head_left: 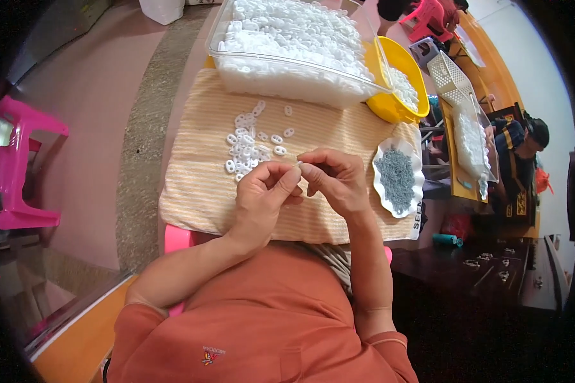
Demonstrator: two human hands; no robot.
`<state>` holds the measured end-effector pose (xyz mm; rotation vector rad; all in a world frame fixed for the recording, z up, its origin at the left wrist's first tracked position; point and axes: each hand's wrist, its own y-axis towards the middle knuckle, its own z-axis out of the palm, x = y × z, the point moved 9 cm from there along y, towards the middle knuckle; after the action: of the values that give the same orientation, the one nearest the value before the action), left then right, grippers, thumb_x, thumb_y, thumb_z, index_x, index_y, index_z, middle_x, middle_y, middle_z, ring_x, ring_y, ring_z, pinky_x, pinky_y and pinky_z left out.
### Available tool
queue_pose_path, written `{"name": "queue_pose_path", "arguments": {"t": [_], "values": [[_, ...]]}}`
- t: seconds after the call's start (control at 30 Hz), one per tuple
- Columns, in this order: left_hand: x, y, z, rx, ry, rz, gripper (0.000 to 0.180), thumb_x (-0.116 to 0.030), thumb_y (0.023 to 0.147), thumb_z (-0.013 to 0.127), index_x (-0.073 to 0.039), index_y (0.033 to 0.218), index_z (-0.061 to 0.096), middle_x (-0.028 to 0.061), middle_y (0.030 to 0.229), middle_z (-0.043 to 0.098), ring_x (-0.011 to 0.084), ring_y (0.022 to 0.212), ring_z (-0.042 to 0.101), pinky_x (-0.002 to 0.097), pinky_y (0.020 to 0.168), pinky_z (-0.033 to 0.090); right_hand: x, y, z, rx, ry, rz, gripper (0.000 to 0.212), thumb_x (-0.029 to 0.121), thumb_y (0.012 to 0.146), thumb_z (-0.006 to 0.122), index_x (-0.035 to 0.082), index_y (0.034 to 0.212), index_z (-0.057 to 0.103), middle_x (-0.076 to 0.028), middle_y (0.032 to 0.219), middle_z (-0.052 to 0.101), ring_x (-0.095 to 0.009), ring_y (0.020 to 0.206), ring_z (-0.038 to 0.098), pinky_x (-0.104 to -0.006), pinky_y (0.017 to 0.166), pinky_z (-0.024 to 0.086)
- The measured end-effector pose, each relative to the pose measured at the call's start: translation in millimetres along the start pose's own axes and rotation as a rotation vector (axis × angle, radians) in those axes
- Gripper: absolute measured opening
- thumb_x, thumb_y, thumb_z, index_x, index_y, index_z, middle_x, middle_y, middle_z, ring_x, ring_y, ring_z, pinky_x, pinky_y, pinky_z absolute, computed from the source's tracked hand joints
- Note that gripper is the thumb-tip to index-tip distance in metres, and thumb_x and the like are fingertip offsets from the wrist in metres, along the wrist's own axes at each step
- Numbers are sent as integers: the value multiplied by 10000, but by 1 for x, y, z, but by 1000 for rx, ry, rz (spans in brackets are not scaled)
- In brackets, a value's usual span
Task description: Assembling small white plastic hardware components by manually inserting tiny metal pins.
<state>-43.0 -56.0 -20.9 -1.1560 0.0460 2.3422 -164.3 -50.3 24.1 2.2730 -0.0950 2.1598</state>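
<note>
My left hand (pixel 266 196) and my right hand (pixel 340 183) meet above the near middle of the striped cloth (pixel 198 153). Both are closed in a pinch, fingertips touching around a small white plastic piece (pixel 299 163), mostly hidden by the fingers. Just beyond my left hand lies a loose pile of white oval plastic pieces with two holes (pixel 244 145); a few single ones are scattered to its right. To the right of my right hand, a white wavy-edged dish (pixel 378 186) holds many tiny grey parts (pixel 397 177).
A clear plastic bin (pixel 287 64) full of white pieces stands at the far edge, beside a yellow basin (pixel 388 108) with more. A pink stool (pixel 19 159) is at left. On the right, another person (pixel 514 150) sits near a second clear bin (pixel 471 143).
</note>
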Motion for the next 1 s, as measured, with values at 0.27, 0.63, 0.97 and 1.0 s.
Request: {"name": "queue_pose_path", "arguments": {"t": [0.27, 0.63, 0.97, 1.0], "values": [[5, 0, 2, 35, -83, -64, 134, -132, 905, 648, -25, 968, 597, 42, 824, 636, 101, 724, 625, 267, 689, 572, 0, -13, 5, 38, 56, -58, 171, 77, 929, 590, -14, 1061, 651, -42, 861, 632, -100, 728, 598, -227, 598, 509], [10, -4, 15, 142, -37, -142, 182, -43, 903, 610, -35, 1083, 589, 55, 959, 658, 118, 843, 640, 236, 733, 535, -17, -18, -8, -29, 173, 34, 111, 49, 918, 594, -36, 989, 605, -66, 813, 646, -108, 689, 629, -235, 603, 542], [18, -5, 17, 164, -20, -194, 178, -49, 888, 638, -21, 1062, 613, 63, 904, 667, 120, 786, 642, 254, 728, 548, -19, -32, -21, -73, 22, 41, 109, 76, 894, 643, -13, 956, 627, -28, 812, 635, -76, 689, 607, -211, 591, 519], [18, -5, 17, 163, -19, -193, 178, -49, 888, 638, -21, 1062, 613, 63, 904, 667, 120, 786, 642, 254, 728, 548, -16, -35, -26, -83, -66, 11, 105, 72, 889, 650, -9, 952, 632, -14, 807, 630, -63, 680, 592, -200, 577, 498]]}}
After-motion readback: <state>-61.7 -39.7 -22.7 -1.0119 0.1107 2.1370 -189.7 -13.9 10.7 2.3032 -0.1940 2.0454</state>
